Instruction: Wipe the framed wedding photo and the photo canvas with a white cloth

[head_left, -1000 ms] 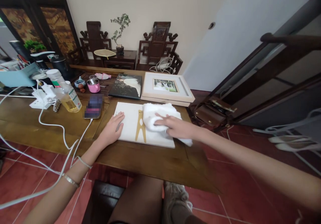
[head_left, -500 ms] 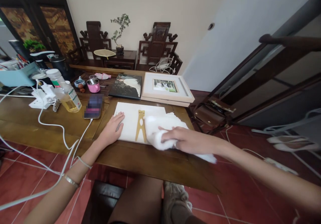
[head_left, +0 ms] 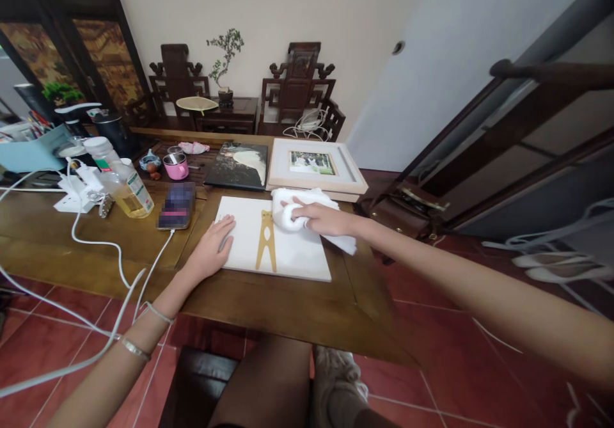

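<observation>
A white flat board lies on the wooden table, with a yellow, cat-headed, long-legged figure on its face. My left hand rests flat on the board's left edge, fingers stretched out. In my right hand a bunched white cloth is gripped. The cloth lies over the board's upper right corner, and its loose end hangs past the right side onto the table.
Behind the board are a light wooden picture frame and a dark photo panel. A phone on a cable, a bottle of yellow liquid, a pink cup and a power strip stand left. The table edge runs near my legs.
My right hand has moved the cloth away from me, from the board's lower right to its upper right corner, uncovering the lower right part. My left hand stays on the board.
</observation>
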Demonstrator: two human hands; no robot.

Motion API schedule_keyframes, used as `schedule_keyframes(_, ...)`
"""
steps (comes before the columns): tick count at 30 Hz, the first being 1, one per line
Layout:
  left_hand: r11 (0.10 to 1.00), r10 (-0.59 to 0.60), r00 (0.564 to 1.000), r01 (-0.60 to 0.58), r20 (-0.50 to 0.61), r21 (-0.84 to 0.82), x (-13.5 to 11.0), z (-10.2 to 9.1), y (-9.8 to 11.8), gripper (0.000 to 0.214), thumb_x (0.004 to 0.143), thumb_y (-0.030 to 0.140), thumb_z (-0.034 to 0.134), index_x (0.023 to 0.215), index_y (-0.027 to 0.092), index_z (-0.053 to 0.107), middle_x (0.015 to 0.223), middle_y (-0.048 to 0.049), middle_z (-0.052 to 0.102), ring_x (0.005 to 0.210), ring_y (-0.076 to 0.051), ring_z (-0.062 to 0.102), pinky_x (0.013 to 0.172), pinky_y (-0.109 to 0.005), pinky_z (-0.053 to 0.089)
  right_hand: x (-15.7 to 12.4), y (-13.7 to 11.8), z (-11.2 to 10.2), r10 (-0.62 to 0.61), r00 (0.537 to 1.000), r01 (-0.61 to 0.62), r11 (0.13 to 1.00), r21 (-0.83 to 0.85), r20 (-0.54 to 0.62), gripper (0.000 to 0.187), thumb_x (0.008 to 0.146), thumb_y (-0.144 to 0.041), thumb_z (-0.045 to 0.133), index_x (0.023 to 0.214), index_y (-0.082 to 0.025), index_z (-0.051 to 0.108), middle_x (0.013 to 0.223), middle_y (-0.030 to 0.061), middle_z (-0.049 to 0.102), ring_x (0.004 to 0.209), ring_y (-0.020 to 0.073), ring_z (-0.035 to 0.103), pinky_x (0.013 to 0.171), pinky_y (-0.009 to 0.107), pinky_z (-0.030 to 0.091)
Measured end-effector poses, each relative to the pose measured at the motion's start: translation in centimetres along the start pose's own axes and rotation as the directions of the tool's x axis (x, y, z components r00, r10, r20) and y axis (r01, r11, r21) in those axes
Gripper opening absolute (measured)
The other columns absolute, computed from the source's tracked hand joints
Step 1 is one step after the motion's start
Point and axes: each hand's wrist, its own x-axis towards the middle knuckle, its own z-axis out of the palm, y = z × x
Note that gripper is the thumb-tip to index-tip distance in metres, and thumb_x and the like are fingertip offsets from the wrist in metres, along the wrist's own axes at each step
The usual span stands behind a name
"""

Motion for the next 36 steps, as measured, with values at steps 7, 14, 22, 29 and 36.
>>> schedule_keyframes(7,1.0,0.007,1.0,-0.007,-0.016,-0.011,0.0,0.1,0.0,0.043,0.091,0.027,0.038,0.128,0.011,0.054,0.139,-0.0155,0.05,0.134,-0.025,0.04,0.113,-0.05,0.028,-4.6,-4.4,-0.3,0.032,0.989,-0.035,0.999,0.018,0.148,0.045,0.063,-0.012,0.042,0.101,-0.02,0.065,0.103,0.004,0.066,0.106,0.0251,0.056,0.095,0.036,0.04)
schedule_keyframes(14,0.999,-0.006,1.0,0.006,-0.011,-0.037,-0.1,0.0,0.3,0.042,0.09,0.024,0.039,0.128,0.012,0.053,0.14,-0.0154,0.048,0.135,-0.025,0.039,0.114,-0.051,0.026,-8.3,-6.8,-0.7,-0.024,0.944,-0.042,0.98,0.193,0.33,0.043,0.063,-0.014,0.041,0.097,-0.019,0.067,0.101,0.0037,0.067,0.095,0.0225,0.06,0.085,0.031,0.045)
schedule_keyframes(22,1.0,-0.01,1.0,0.009,-0.01,-0.014,-0.1,0.1,0.2,0.043,0.09,0.025,0.038,0.128,0.011,0.053,0.14,-0.0159,0.048,0.135,-0.025,0.039,0.114,-0.05,0.027,-1.4,-2.6,0.6,0.07,0.996,-0.075,0.992,-0.103,-0.053,0.058,0.075,-0.014,0.039,0.132,-0.018,0.047,0.118,0.0114,0.062,0.112,0.028,0.054,0.095,0.043,0.041)
schedule_keyframes(29,1.0,-0.002,1.0,0.002,-0.008,-0.015,-0.1,0.0,0.1,0.043,0.09,0.024,0.039,0.128,0.012,0.054,0.14,-0.0155,0.049,0.135,-0.026,0.04,0.113,-0.05,0.028,1.3,-7.9,4.0,-0.106,0.994,0.106,0.938,-0.329,0.018,0.064,0.073,-0.006,0.044,0.136,-0.014,0.043,0.152,0.015,0.028,0.141,0.0383,0.006,0.103,0.069,0.019)
schedule_keyframes(36,1.0,0.001,0.999,0.0,0.044,-0.007,0.0,-0.4,0.4,0.044,0.089,0.019,0.037,0.13,0.013,0.051,0.142,-0.0143,0.047,0.136,-0.025,0.037,0.114,-0.049,0.027,-3.5,-12.1,7.1,-0.259,0.959,0.283,0.893,-0.35,0.115,0.065,0.067,-0.004,0.049,0.13,-0.02,0.051,0.156,0.0057,0.019,0.142,0.0363,0.0,0.107,0.069,0.015)
